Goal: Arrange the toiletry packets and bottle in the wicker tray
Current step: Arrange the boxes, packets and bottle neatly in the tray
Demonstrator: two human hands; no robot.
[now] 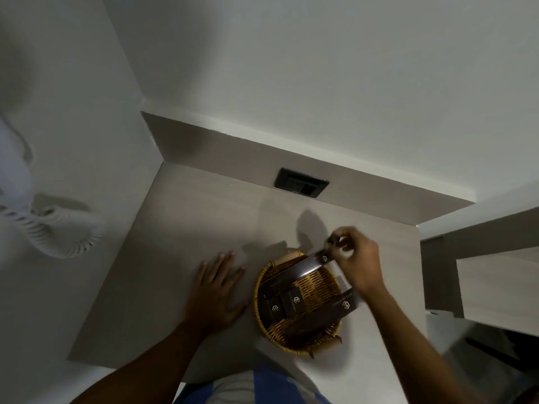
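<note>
A round wicker tray (322,282) sits on the pale counter (204,223). Inside lie several dark brown toiletry packets: a long one (294,272) slanting over the far rim, two small ones (284,304) at the left, and another long one (329,312) across the near right rim. My right hand (360,262) hovers over the tray's far right edge, fingers pinched on a small dark object (332,239) that is blurred; it may be the bottle. My left hand (217,290) rests flat on the counter just left of the tray, fingers spread, holding nothing.
A black wall socket (300,186) sits in the low backsplash behind the tray. A white wall-mounted dryer with a coiled cord (58,231) hangs at the left. A lower shelf or drawer unit (481,275) stands to the right of the counter.
</note>
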